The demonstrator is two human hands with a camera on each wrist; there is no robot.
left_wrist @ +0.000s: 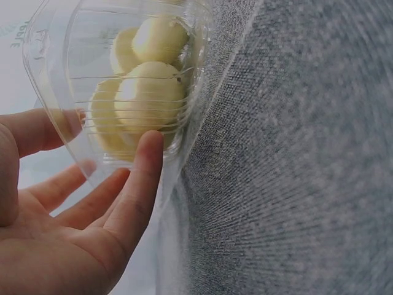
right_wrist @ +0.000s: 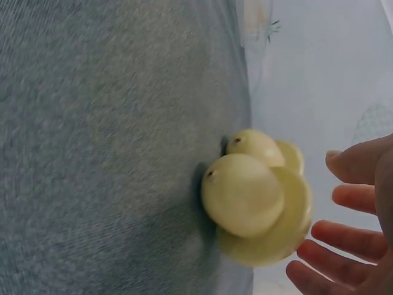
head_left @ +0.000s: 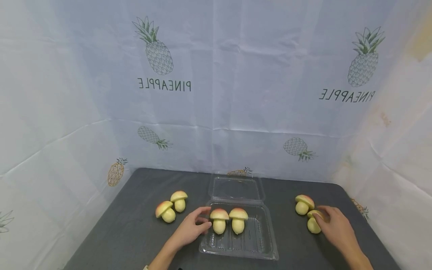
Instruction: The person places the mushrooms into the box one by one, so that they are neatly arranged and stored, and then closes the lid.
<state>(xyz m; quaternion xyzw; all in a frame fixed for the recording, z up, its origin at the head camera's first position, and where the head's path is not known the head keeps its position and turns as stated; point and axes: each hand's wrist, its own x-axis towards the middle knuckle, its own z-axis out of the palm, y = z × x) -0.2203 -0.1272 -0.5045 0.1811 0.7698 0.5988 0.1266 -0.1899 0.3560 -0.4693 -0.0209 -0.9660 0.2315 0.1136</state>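
My left hand [head_left: 192, 227] is at the left side of a clear plastic clamshell box [head_left: 258, 234]. In the left wrist view its spread, fairly straight fingers touch the box's wall, with the thumb near the rim. Two toy mushrooms, a left one [head_left: 219, 222] and a right one [head_left: 238, 221], lie side by side in the base, caps away from me. On the right, my right hand [head_left: 337, 227] reaches over a nearer mushroom [right_wrist: 242, 195], its fingers loosely spread close to the cap. Beyond that lies a farther mushroom [head_left: 304, 204]. Fingertip contact there is unclear.
Two more mushrooms, one nearer [head_left: 165, 212] and one farther [head_left: 179, 201], lie left of the box. The box's lid [head_left: 236, 187] is folded back toward the pineapple-print curtain [head_left: 236, 93]. Everything rests on a dark grey table [head_left: 135, 240].
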